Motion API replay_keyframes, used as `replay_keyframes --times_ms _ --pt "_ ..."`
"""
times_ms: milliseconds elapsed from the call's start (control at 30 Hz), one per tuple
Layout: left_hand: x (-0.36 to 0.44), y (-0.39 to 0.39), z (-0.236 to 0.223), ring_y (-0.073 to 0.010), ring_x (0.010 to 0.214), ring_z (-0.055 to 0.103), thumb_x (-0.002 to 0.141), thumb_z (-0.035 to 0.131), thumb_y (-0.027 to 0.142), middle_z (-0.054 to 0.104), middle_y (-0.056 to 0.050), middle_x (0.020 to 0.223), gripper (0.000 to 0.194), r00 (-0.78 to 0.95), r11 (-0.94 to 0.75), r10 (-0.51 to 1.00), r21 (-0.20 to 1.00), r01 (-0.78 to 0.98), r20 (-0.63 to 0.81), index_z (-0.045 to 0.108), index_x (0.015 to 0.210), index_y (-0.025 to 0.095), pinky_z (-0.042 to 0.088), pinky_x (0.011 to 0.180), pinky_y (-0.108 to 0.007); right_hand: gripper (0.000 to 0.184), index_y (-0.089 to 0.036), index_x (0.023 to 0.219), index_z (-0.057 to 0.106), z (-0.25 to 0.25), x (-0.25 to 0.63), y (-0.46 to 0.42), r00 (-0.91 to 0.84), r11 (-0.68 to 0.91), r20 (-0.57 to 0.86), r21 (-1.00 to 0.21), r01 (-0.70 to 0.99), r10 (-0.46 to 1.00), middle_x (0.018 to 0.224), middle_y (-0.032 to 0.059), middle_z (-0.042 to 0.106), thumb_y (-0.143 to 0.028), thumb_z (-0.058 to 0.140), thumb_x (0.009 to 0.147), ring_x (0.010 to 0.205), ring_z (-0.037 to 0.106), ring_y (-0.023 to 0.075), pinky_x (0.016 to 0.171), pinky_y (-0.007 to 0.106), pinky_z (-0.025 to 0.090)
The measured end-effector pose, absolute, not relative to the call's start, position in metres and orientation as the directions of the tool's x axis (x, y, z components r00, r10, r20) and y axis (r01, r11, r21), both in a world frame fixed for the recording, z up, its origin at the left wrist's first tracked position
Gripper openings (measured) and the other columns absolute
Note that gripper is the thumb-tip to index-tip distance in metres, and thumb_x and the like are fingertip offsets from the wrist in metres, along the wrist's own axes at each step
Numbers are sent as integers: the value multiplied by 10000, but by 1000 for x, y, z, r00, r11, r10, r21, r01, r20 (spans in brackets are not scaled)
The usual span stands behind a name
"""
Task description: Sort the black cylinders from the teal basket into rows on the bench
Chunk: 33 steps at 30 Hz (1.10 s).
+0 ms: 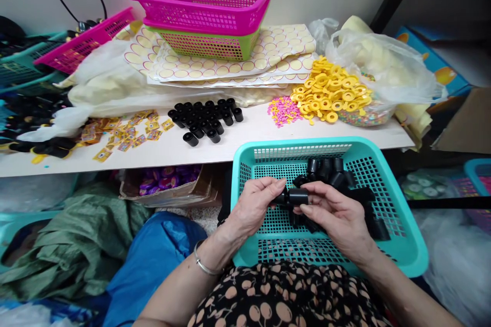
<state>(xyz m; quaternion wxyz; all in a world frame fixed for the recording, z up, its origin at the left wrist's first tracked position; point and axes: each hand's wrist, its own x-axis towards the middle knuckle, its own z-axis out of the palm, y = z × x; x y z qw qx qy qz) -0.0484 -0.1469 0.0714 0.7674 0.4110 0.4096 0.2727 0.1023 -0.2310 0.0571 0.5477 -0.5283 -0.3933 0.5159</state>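
Black tube (298, 196), head view: held over the middle of the turquoise basket (403, 214), above loose black parts (326, 167). The left hand (251, 203) pinches the dark left end between thumb and fingers; the right hand (341, 215) closes thumb and fingertips about the right end. Whether that dark end is a separate piece cannot be told. Likely faults: a loosened pinch could let the smooth tube slip among similar parts; a knock to the table (161, 152) could topple the standing tubes (205, 121). Long axis: left to right, nearly level, right end towards the right fingers.
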Motion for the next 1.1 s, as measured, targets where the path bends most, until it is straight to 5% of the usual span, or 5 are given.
replay_keyframes --times_ms 200,367,600,833,1100 --pt "-49 -150 74 -119 675 430 814 581 420 535 -20 760 276 596 401 732 916 14 -330 637 864 154 321 592 -239 207 -236 984 665 56 88 -224 157 101 148 -957 272 976 950 39 584 -228 655 777 673 547 134 600 283 501" --pt "-63 -146 88 -147 823 477 738 685 308 556 -27 899 225 573 279 769 955 98 -283 606 913 189 387 716 -252 201 -234 951 623 56 79 -216 96 58 107 -910 411 990 952 40 549 -283 670 762 646 514 139 577 280 466" --pt "-142 -80 80 -81 643 545 627 783 217 595 17 770 252 -96 132 981 941 -312 -169 598 791 172 433 549 -175 297 -209 937 580 53 117 -199 187 -74 4 -910 409 982 821 15 525 -456 628 779 610 501 136 529 280 437" --pt "-222 -29 50 -137 718 633 835 548 126 657 -79 784 67 -140 259 896 753 -604 -420 604 799 115 521 563 -184 172 -182 878 599 43 141 -201 42 -147 -149 -811 566 988 812 32 591 -338 527 862 714 541 167 631 300 443" --pt "-249 6 37 -84 561 533 572 804 374 604 -6 688 392 -159 24 984 952 -307 -76 635 843 147 392 452 -170 123 -163 814 629 30 90 -192 -440 387 -198 -256 886 876 859 84 622 -138 509 805 829 536 247 692 375 409"
